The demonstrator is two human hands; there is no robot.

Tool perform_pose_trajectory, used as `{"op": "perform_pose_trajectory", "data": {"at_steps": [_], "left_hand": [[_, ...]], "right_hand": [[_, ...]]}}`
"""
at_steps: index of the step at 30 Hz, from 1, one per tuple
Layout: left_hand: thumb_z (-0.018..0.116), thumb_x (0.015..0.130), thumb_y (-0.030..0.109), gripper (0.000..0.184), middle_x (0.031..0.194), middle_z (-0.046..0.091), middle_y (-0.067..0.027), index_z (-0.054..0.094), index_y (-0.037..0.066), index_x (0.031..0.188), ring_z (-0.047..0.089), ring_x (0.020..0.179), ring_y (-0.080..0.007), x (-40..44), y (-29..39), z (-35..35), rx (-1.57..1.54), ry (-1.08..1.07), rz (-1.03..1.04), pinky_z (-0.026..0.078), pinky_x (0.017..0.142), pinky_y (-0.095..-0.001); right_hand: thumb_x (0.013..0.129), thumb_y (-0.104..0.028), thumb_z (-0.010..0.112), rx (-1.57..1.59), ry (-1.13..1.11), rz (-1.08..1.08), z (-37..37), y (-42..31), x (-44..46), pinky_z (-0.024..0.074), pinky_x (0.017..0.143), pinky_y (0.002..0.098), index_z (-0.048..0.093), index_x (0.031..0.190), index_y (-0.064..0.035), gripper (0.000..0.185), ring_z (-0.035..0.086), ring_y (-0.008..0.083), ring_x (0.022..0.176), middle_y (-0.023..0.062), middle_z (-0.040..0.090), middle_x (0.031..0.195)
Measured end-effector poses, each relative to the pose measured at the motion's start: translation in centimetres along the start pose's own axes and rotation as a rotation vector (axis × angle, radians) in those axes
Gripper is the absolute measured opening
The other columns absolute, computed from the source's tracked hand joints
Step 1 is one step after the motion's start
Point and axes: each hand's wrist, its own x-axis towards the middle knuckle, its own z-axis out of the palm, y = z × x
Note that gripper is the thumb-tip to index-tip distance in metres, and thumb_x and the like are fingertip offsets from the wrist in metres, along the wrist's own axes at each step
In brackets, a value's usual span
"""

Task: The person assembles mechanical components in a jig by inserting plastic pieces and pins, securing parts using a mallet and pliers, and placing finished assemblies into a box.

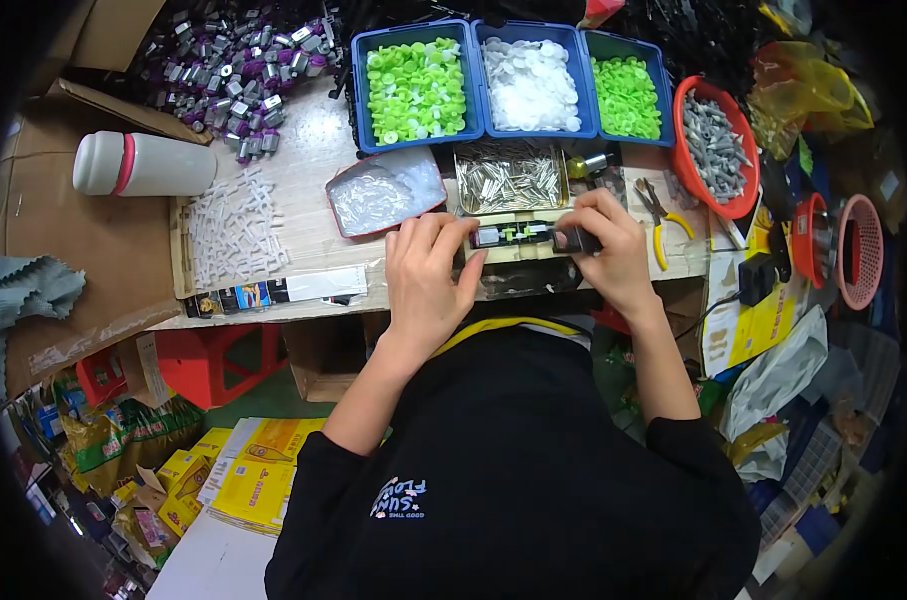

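Observation:
A small gear assembly [513, 234] with green gears, a grey motor-like part and a dark frame lies in a cream-coloured holder [521, 217] at the table's front edge. My left hand [425, 272] has its thumb and index finger closed on the left end of this assembly. At the other end, my right hand [610, 250] pinches a black block-shaped part [577, 240], which touches or nearly touches the gear assembly. The fingers partly cover both ends. Just behind the holder is a tray of metal pins [510, 176].
Blue bins [486, 137] hold green and white gears. Left are a dish of clear pieces [385, 190], white plastic parts [235, 228], a bottle [163, 165] and a motor pile [243, 85]. Right are pliers [663, 215] and a red basket [715, 147] of grey parts.

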Motion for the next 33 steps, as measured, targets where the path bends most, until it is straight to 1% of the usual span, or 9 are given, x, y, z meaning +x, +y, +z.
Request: {"op": "perform_pose_trajectory", "data": {"at_steps": [3, 10, 12, 20, 24, 26, 27, 31, 33], "left_hand": [[0.077, 0.073, 0.008, 0.022, 0.092, 0.059, -0.0056, 0.066, 0.007, 0.092, 0.054, 0.085, -0.0251, -0.2, -0.4, 0.0, -0.005, -0.005, -0.021, 0.037, 0.073, -0.0372], [0.078, 0.073, 0.008, 0.014, 0.083, 0.059, -0.0031, 0.066, 0.008, 0.082, 0.054, 0.08, -0.0233, -0.3, -0.5, 0.5, 0.009, 0.053, 0.014, 0.037, 0.071, -0.0365], [0.078, 0.073, 0.008, 0.014, 0.083, 0.059, -0.0027, 0.066, 0.008, 0.082, 0.054, 0.08, -0.0229, -0.3, -0.6, 0.4, 0.023, 0.054, 0.025, 0.037, 0.071, -0.0364], [0.077, 0.074, 0.009, 0.014, 0.083, 0.059, -0.0026, 0.067, 0.008, 0.083, 0.055, 0.078, -0.0224, -0.3, -0.7, 0.2, 0.026, 0.046, 0.06, 0.036, 0.07, -0.0361], [0.078, 0.074, 0.009, 0.021, 0.086, 0.061, -0.0044, 0.066, 0.007, 0.092, 0.056, 0.079, -0.0234, -0.3, -0.6, 0.1, 0.015, 0.028, 0.047, 0.038, 0.07, -0.0361], [0.079, 0.074, 0.009, 0.027, 0.09, 0.063, -0.0067, 0.066, 0.005, 0.097, 0.057, 0.081, -0.0248, -0.4, -0.3, -0.1, -0.043, 0.043, -0.006, 0.04, 0.073, -0.0369], [0.079, 0.073, 0.009, 0.035, 0.096, 0.065, -0.0088, 0.065, 0.004, 0.105, 0.06, 0.087, -0.0272, -0.4, -0.4, -0.2, -0.051, 0.037, -0.009, 0.045, 0.077, -0.0374], [0.08, 0.073, 0.009, 0.042, 0.102, 0.066, -0.0091, 0.064, 0.002, 0.112, 0.062, 0.089, -0.0267, 0.0, -0.2, -0.1, -0.136, 0.072, -0.018, 0.048, 0.075, -0.0358], [0.08, 0.074, 0.009, 0.049, 0.107, 0.067, -0.0105, 0.062, 0.001, 0.119, 0.064, 0.086, -0.0235, 0.1, 0.1, -0.4, -0.287, -0.013, -0.132, 0.051, 0.071, -0.032]], "right_hand": [[0.068, 0.005, 0.072, -0.1, 0.051, -0.117, 0.2, -0.4, -0.5, 0.051, 0.064, 0.0342, 0.067, 0.086, -0.004, 0.021, 0.064, 0.0263, 0.072, 0.0081, 0.06, 0.08], [0.067, 0.003, 0.071, -0.178, 0.038, -0.171, 1.2, -0.6, -0.4, 0.0508, 0.062, 0.0356, 0.066, 0.083, -0.0051, 0.018, 0.064, 0.027, 0.072, 0.0068, 0.061, 0.08], [0.067, 0.003, 0.07, -0.267, 0.034, -0.191, 1.2, -0.6, -0.7, 0.0508, 0.062, 0.0366, 0.065, 0.084, -0.0045, 0.019, 0.064, 0.0267, 0.073, 0.0068, 0.061, 0.081], [0.067, 0.003, 0.065, -0.327, 0.026, -0.314, 1.4, 0.0, -0.8, 0.0511, 0.063, 0.0369, 0.065, 0.085, -0.0035, 0.019, 0.064, 0.0274, 0.075, 0.0079, 0.063, 0.084], [0.07, -0.003, 0.065, -0.328, 0.097, -0.386, 1.7, 0.1, -1.0, 0.051, 0.063, 0.036, 0.065, 0.087, -0.0023, 0.018, 0.064, 0.0269, 0.073, 0.0085, 0.063, 0.085], [0.07, -0.006, 0.066, -0.321, 0.155, -0.41, 1.8, 0.1, -1.0, 0.0506, 0.061, 0.036, 0.066, 0.087, -0.0025, 0.018, 0.064, 0.0265, 0.071, 0.0083, 0.063, 0.084], [0.07, -0.006, 0.066, -0.324, 0.158, -0.408, 1.7, 0.2, -1.1, 0.0506, 0.061, 0.036, 0.066, 0.087, -0.0025, 0.018, 0.064, 0.0265, 0.071, 0.0083, 0.063, 0.084], [0.07, -0.008, 0.067, -0.305, 0.205, -0.41, 1.7, 0.3, -1.1, 0.0496, 0.059, 0.0354, 0.066, 0.088, -0.0025, 0.019, 0.063, 0.0263, 0.069, 0.0083, 0.064, 0.083], [0.07, -0.008, 0.068, -0.287, 0.205, -0.42, 1.6, 0.0, -0.8, 0.0493, 0.058, 0.0354, 0.067, 0.088, -0.0026, 0.019, 0.063, 0.0263, 0.068, 0.0082, 0.064, 0.082]]}}
